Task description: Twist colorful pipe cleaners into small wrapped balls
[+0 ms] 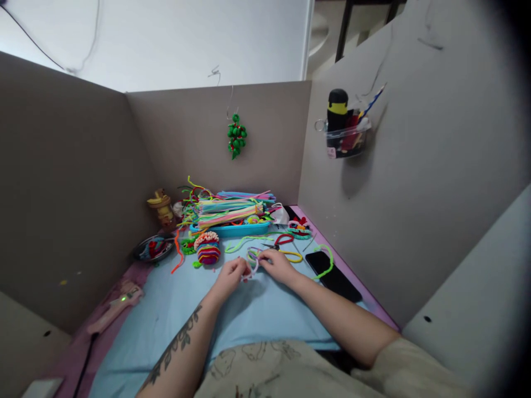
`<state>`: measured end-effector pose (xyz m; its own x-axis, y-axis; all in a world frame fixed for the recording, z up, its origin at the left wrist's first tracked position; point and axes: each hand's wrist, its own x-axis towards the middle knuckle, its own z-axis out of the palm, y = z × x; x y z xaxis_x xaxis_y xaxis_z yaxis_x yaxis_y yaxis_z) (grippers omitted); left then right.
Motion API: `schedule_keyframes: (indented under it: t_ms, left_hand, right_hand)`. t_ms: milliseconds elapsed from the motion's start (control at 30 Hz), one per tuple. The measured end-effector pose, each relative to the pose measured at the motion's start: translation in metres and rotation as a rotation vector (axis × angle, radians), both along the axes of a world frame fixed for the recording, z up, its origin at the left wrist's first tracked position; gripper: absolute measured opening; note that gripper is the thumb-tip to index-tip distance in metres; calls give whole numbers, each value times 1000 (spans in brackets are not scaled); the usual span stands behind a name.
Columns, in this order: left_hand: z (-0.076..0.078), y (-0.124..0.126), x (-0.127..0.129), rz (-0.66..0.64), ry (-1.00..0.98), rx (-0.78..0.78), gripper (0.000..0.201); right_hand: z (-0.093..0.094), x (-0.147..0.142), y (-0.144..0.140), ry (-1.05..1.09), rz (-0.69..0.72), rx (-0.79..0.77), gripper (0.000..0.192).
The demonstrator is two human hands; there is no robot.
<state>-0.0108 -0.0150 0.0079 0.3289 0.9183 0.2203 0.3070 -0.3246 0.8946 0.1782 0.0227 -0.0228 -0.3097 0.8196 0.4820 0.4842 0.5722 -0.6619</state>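
Grey cardboard walls around your blue-covered bench (249, 315), your left hand (233, 275) and right hand (277, 264) both pinching one pale fuzzy pipe cleaner (254, 264), one black phone (334, 272) beside them

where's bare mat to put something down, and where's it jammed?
Free: the blue mat between the forearms, below the left hand and right hand; also mat left of the left forearm, toward the pink glue gun. Crowded: the back strip around the blue tray, striped ball, scissors and metal dish. The phone fills the right edge.

Bare forearms, a dark leafy vine tattoo along the left one, pale beige printed short-sleeved shirt
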Motion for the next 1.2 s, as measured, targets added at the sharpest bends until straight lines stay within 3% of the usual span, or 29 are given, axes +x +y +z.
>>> schedule_keyframes:
  t_ms: [67, 133, 333, 667, 933, 1200]
  left_hand:
    - [-9, 10, -3, 257, 11, 149, 24]
    - [-20, 18, -4, 321, 54, 213, 29]
    - [-34, 23, 0, 330, 92, 206, 35]
    - [-35, 23, 1, 324, 101, 191, 30]
    - [-27, 19, 2, 438, 168, 248, 28]
    - [-34, 27, -2, 326, 88, 189, 30]
  right_hand:
    - [1, -2, -2, 45, 31, -31, 15]
    - [2, -3, -4, 84, 55, -61, 14]
    - [3, -9, -11, 81, 92, -60, 13]
    - [1, -13, -11, 73, 79, -80, 5]
    - [3, -13, -12, 83, 98, -64, 7]
    - [6, -7, -12, 4, 163, -8, 6]
